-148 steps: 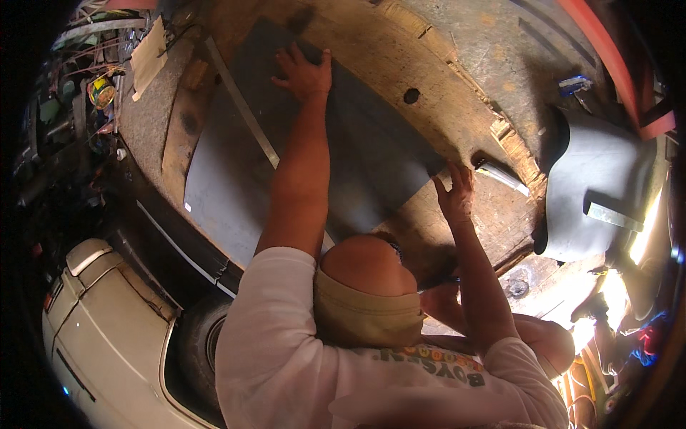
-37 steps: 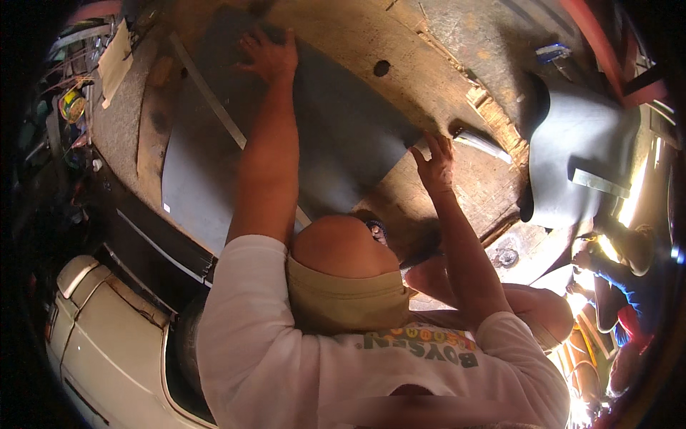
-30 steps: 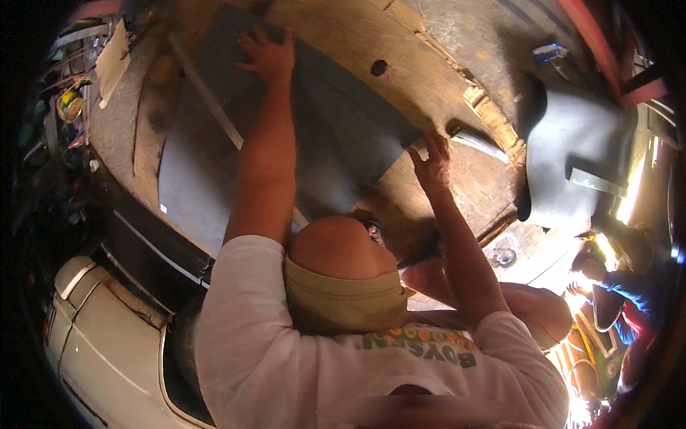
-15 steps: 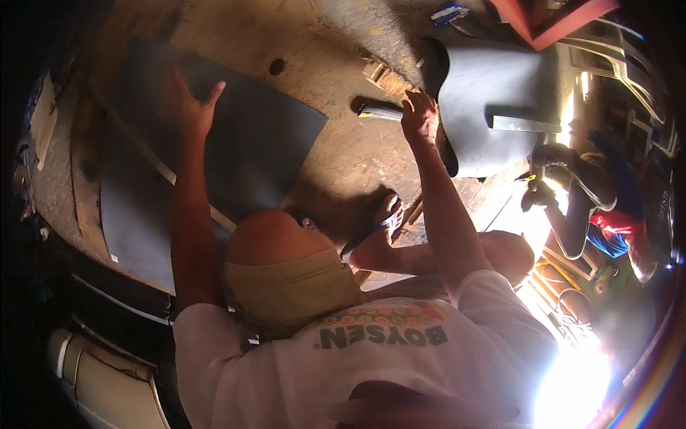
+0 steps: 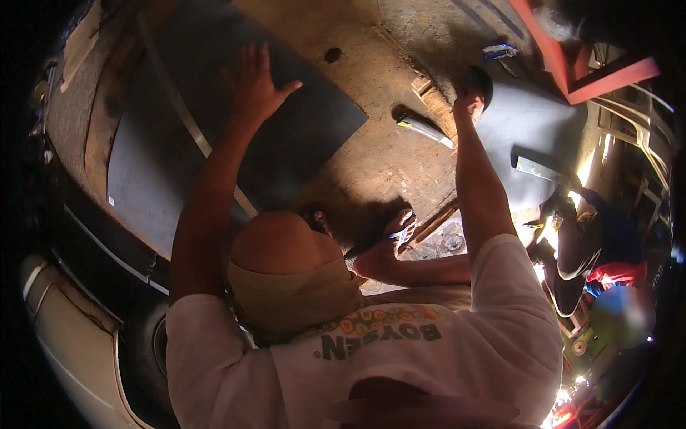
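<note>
My left hand (image 5: pixel 261 89) is spread, palm down over a large dark grey sheet (image 5: pixel 314 114) on the ground; whether it touches is unclear. A long narrow metal strip (image 5: pixel 175 96) lies across that sheet. At the right, my right hand (image 5: pixel 469 107) has its fingers curled at the near edge of a second, lighter grey sheet (image 5: pixel 525 118). That sheet's edge bends into a dark curve beside the fingers. On top of it lies a flat metal bar (image 5: pixel 541 169). A silver tool with a yellow tip (image 5: pixel 425 132) lies left of my right hand, against a wooden piece (image 5: pixel 436 104).
A blue tool (image 5: pixel 500 51) lies on the ground beyond the right sheet. A red angled frame (image 5: pixel 572 71) and pale chairs (image 5: pixel 636 129) stand at the right. Another person (image 5: pixel 607 236) crouches there. A car (image 5: pixel 71 350) is at lower left. My sandalled foot (image 5: pixel 400 232) is between the sheets.
My right hand has moved onto the right sheet's edge, and that edge has bent away. My left hand has shifted over the left sheet. The view has turned slightly, moving everything in it.
</note>
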The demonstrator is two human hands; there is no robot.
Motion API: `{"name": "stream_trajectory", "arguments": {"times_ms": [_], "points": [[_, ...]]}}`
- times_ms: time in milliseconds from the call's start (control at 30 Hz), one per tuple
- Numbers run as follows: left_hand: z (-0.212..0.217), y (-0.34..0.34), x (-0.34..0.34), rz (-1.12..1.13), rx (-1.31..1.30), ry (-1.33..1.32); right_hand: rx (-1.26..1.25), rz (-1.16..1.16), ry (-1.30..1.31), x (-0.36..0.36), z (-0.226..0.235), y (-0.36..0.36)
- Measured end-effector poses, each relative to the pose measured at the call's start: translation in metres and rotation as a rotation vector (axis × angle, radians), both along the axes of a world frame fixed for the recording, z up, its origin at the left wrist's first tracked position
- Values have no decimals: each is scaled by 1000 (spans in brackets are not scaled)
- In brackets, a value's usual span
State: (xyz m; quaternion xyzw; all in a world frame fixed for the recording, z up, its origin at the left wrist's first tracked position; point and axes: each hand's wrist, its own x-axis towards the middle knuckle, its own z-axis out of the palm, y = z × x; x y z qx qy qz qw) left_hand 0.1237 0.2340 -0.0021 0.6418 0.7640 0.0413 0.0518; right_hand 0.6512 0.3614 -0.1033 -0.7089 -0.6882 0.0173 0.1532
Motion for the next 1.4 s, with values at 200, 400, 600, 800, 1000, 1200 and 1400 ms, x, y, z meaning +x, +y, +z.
{"name": "stream_trajectory", "arguments": {"times_ms": [200, 400, 600, 800, 1000, 1200, 1400], "points": [[5, 19, 27, -24, -177, 30, -84, -22, -140, -4, 3, 1], [-14, 10, 32, 85, -192, -14, 200, 335, 123, -101, 49, -38], [-21, 13, 34, 107, -347, 40, -169, 388, 683, -248, 84, -136], [-28, 13, 34, 106, -303, 34, -106, 546, 515, -289, 69, -169], [-30, 10, 33, 99, -267, 40, -16, 590, 380, -294, 53, -174], [-27, 13, 33, 94, -302, 95, 38, 616, 371, -292, 39, -174], [-23, 15, 33, 93, -326, 107, -45, 638, 389, -284, 39, -177]]}}
